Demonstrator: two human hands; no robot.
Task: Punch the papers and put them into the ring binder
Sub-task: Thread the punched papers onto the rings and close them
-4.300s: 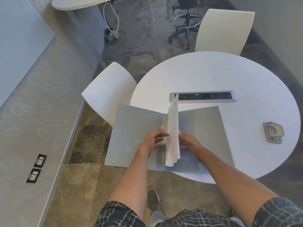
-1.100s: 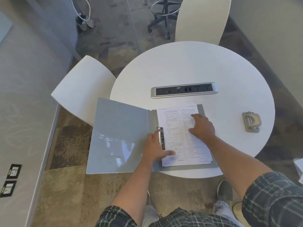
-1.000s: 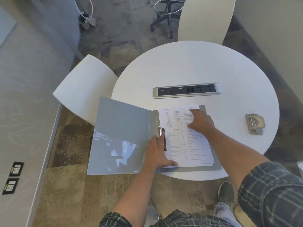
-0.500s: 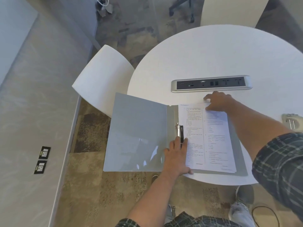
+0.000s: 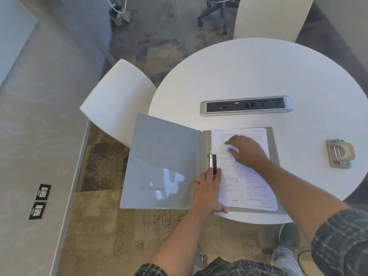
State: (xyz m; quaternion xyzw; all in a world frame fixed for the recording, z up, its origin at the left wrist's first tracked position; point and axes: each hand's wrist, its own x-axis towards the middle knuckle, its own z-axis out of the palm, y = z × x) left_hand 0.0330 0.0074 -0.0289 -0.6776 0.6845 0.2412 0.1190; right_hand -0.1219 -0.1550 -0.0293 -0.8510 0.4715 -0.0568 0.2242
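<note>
Right hand (image 5: 247,151) now lower on papers (image 5: 251,184)

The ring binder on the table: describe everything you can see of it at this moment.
The grey plastic ring binder lies open and flat at the near edge of the round white table. Its glossy front cover overhangs the edge to the left. A metal ring mechanism runs along the spine. A stack of printed white papers covers the back cover. The left hand rests at the mechanism's near end; the right hand presses on the papers.
</note>
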